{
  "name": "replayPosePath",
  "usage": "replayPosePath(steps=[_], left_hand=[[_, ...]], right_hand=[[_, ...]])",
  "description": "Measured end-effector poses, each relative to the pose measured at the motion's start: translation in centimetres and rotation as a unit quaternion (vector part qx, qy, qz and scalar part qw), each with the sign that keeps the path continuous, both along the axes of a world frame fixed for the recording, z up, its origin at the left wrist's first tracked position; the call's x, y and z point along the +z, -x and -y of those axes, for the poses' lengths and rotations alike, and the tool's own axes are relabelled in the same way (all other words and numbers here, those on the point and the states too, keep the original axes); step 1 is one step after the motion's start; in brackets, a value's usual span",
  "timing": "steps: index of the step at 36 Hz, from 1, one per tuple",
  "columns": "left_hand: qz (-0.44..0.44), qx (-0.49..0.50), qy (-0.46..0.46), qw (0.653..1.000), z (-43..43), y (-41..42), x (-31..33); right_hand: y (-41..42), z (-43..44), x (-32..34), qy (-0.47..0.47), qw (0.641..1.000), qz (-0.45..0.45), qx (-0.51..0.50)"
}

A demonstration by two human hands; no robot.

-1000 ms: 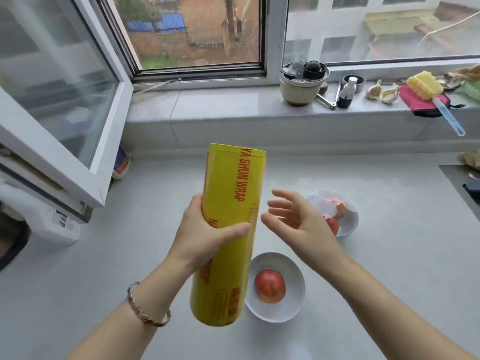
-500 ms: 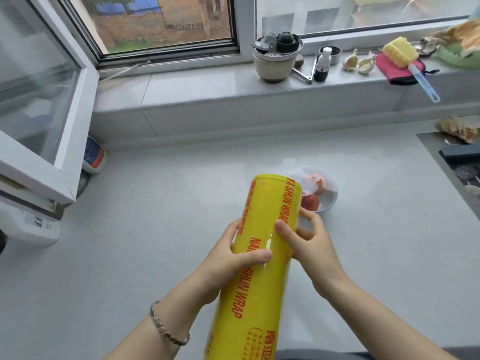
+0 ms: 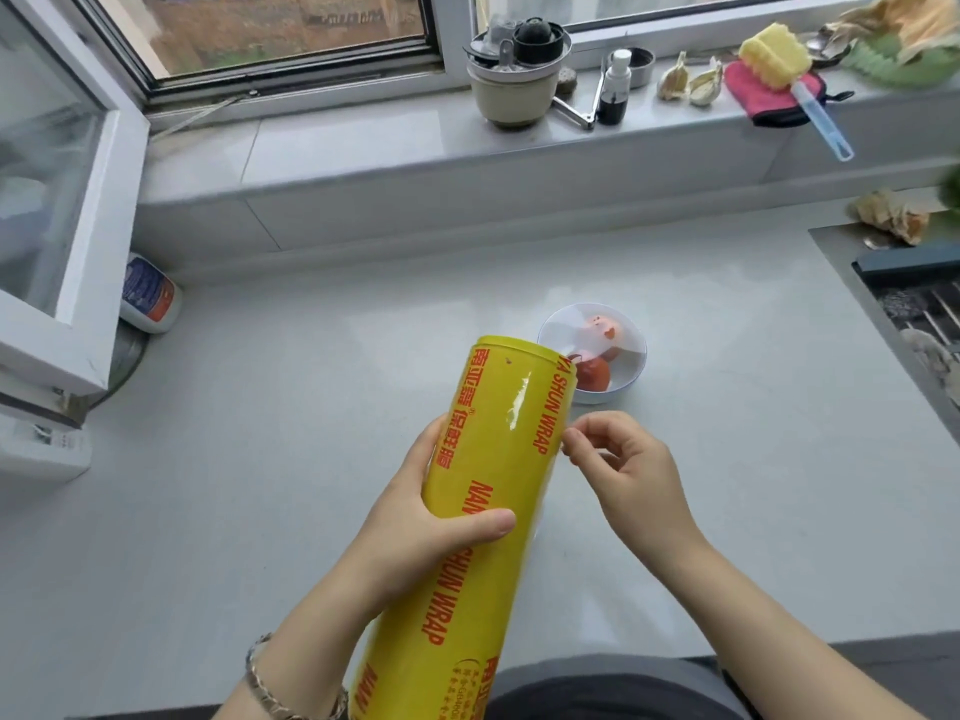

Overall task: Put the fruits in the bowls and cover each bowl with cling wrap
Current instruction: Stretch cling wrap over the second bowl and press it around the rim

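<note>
My left hand point(image 3: 426, 517) grips a big yellow cling wrap roll point(image 3: 483, 511) round its middle, tilted with its top end away from me. My right hand point(image 3: 623, 475) is at the roll's right side, fingers curled, thumb and forefinger pinching at the film's edge. Beyond the roll's top end, a white bowl point(image 3: 631, 374) stands on the counter with reddish fruits point(image 3: 592, 374) inside and film stretched over it. No second bowl shows; the roll and my arms hide the counter near me.
The sill behind holds a beige pot point(image 3: 514, 90), a small bottle point(image 3: 615, 90), garlic point(image 3: 691, 83) and a yellow sponge brush point(image 3: 779, 59) on a pink cloth. An open window sash point(image 3: 62, 200) juts in at left above a lying bottle point(image 3: 150, 296). A sink point(image 3: 914, 304) is at right.
My right hand slid from the roll's front to its right edge and now pinches there. The roll has turned in my left hand. The near bowl dropped out of sight as the view shifted.
</note>
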State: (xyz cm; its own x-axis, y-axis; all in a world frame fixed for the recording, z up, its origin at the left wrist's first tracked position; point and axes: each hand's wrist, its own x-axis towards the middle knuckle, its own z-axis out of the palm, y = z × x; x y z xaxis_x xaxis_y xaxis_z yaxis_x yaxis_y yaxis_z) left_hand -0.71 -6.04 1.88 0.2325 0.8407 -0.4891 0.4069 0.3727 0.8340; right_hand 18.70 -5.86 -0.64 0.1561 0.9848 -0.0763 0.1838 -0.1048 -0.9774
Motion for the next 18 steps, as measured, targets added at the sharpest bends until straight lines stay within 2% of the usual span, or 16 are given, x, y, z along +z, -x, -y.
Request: replayPosePath(steps=[6,12,18], left_hand=[[-0.005,0.013,0.000,1.000,0.9,0.5,-0.1],[-0.025,0.025,-0.011,0.999,1.7,0.6,0.0],[-0.005,0.053,0.000,0.999,2.0,0.8,-0.3]], right_hand=[[0.0,0.1,-0.1,-0.051,0.997,0.045,0.045],[0.6,0.5,-0.2,-0.059,0.996,0.049,0.038],[0.8,1.3,0.1,-0.032,0.999,-0.030,0.023]])
